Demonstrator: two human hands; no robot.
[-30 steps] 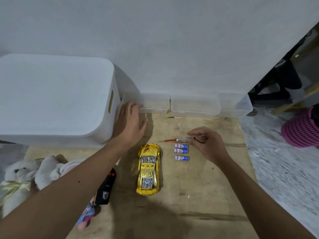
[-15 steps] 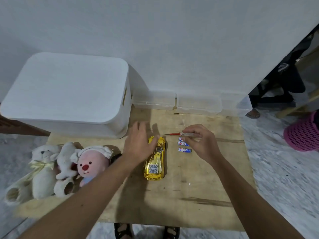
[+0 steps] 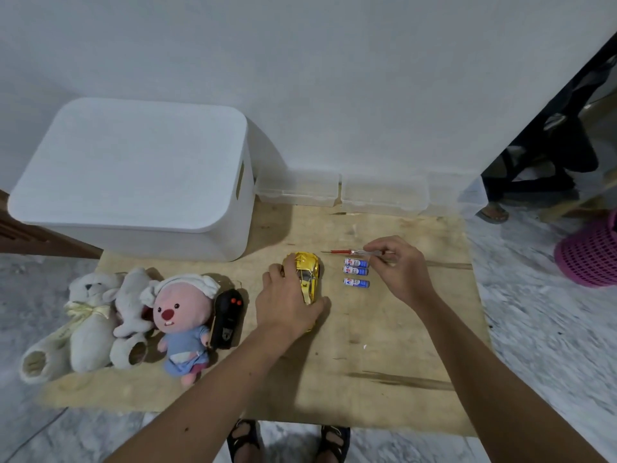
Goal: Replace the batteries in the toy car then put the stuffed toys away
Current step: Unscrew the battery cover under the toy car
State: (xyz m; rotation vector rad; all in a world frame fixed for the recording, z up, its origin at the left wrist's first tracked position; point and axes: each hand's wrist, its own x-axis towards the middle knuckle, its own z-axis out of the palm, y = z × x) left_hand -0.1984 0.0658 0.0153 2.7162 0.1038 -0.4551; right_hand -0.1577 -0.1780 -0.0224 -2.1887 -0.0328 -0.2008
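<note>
Glossy gold toy car (image 3: 309, 274) on plywood surface (image 3: 384, 345) — left hand (image 3: 287, 300) grip curled round its rear/side, right hand (image 3: 399, 265) pinching clear-handled, red-shafted screwdriver (image 3: 347, 251) just above 3 cylindrical blue/white batteries (image 3: 356, 272) — plush toys (image 3: 133, 315) well left.

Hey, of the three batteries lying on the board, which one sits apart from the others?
The battery nearest the person: a gap of bare board separates it from the other two, which lie side by side just below the screwdriver.
</note>
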